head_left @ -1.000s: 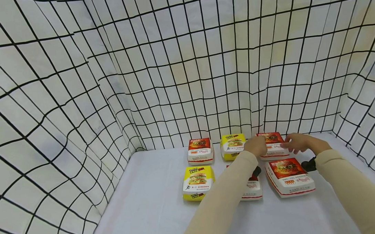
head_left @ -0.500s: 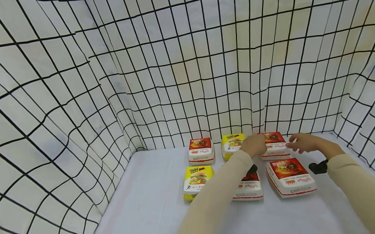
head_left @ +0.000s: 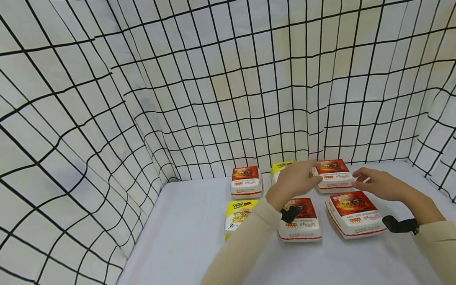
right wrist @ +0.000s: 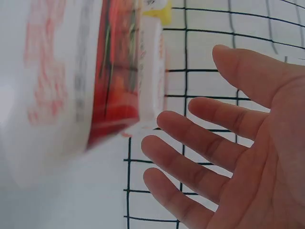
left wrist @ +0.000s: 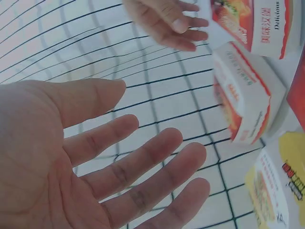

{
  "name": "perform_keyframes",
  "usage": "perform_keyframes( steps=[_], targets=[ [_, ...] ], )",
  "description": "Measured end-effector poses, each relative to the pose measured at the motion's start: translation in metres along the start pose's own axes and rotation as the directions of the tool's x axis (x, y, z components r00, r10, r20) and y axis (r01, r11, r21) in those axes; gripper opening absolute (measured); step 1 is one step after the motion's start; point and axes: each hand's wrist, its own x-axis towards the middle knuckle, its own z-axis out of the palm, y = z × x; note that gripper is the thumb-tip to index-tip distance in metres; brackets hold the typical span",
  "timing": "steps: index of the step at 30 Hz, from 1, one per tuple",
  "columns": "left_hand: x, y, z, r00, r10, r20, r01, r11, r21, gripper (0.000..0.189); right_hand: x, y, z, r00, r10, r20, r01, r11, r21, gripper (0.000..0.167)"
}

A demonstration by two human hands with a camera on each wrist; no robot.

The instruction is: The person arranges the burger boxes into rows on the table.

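Both hands are empty and held up on either side of the back-right red-and-white burger box. My left hand is just left of it, overlapping the back yellow burger box. Its fingers spread loosely in the left wrist view. My right hand is by the right side of that red-and-white box, fingers relaxed and parted in the right wrist view. In front of the hands lie the front-right red-and-white burger box, turned slightly, and the front-middle red-and-white burger box.
The back-left red-and-white burger box and the front-left yellow burger box, partly behind the left sleeve, complete two rows on the white table. White walls with black netting enclose the table's back and sides.
Both hands have drawn away from the back-right burger box, the left one leftward and nearer, the right one rightward and nearer. The right fingers were at that box's edge before. The boxes stay put.
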Motion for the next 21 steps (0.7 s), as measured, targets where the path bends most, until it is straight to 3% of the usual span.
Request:
perform_keyframes(
  steps=[4, 7, 11, 13, 16, 21],
  targets=[
    [-0.028, -0.012, -0.010, 0.992, 0.005, -0.125, -0.024, 0.989, -0.146, 0.035, -0.011, -0.006, 0.007, 0.997, -0.026, -0.077, 0.028, 0.999, 0.036, 0.054],
    [-0.048, -0.026, -0.011, 0.975, -0.010, -0.223, -0.050, 0.963, -0.264, 0.030, -0.017, -0.011, 0.011, 0.990, -0.048, -0.136, 0.056, 0.997, 0.053, 0.051],
    [-0.070, -0.049, -0.012, 0.930, -0.023, -0.366, -0.121, 0.923, -0.366, 0.022, -0.025, -0.017, 0.014, 0.979, -0.056, -0.194, 0.074, 0.994, 0.083, 0.049],
    [-0.079, -0.063, -0.013, 0.905, -0.039, -0.424, -0.139, 0.915, -0.380, 0.018, -0.028, -0.019, 0.016, 0.975, -0.051, -0.217, 0.073, 0.993, 0.097, 0.049],
    [-0.090, -0.085, -0.014, 0.883, -0.084, -0.463, -0.115, 0.915, -0.386, 0.013, -0.031, -0.018, 0.019, 0.970, -0.040, -0.240, 0.068, 0.992, 0.110, 0.047],
    [-0.106, -0.119, -0.014, 0.877, -0.173, -0.447, -0.004, 0.930, -0.367, 0.010, -0.035, -0.011, 0.022, 0.966, -0.017, -0.259, 0.050, 0.992, 0.120, 0.042]
  ],
)
